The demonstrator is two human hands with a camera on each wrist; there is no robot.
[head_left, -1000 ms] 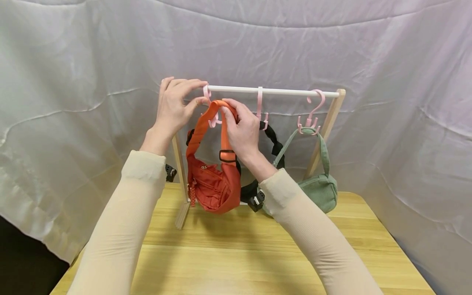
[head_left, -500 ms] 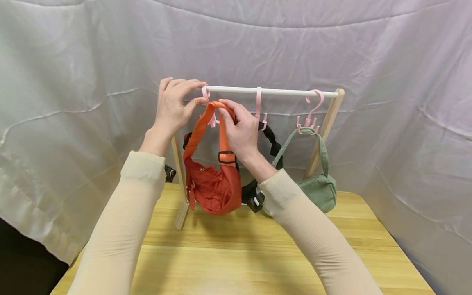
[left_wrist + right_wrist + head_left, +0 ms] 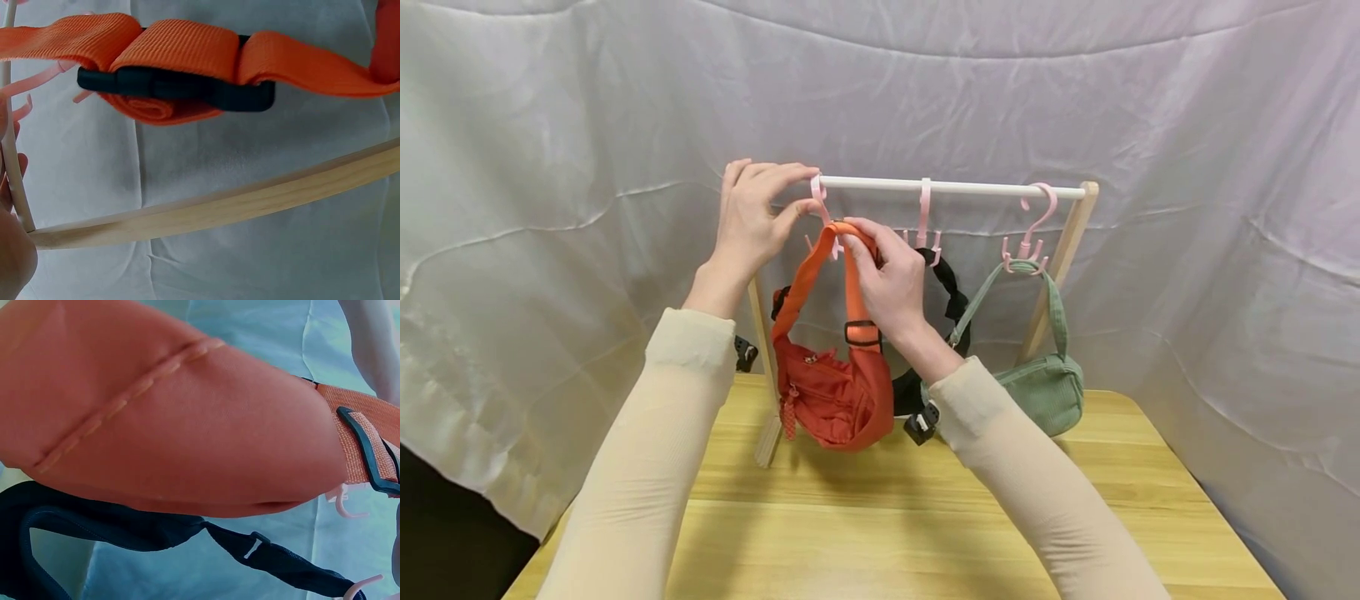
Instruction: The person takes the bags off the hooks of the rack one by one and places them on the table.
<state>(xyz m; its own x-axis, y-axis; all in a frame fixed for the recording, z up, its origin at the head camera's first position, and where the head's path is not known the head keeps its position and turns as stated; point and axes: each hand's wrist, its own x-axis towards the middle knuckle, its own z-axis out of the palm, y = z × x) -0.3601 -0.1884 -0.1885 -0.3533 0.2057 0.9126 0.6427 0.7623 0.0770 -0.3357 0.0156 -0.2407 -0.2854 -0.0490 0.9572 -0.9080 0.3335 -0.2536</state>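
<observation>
Head view: grey curtain [image 3: 880, 100] behind wooden desk [image 3: 925, 533] and, standing on it, rack [image 3: 1069, 242] with white rod. Toward its left end, red bag [image 3: 842, 408], suspended above the desk; at the right, green bag [image 3: 1041, 392] hanging. Right grip [image 3: 891, 275] pinching the red bag's orange strap [image 3: 805, 279]; left grip [image 3: 751, 208] pinching the left pink hook [image 3: 818, 192], just beside. Strap hooked or not, cannot tell.
</observation>
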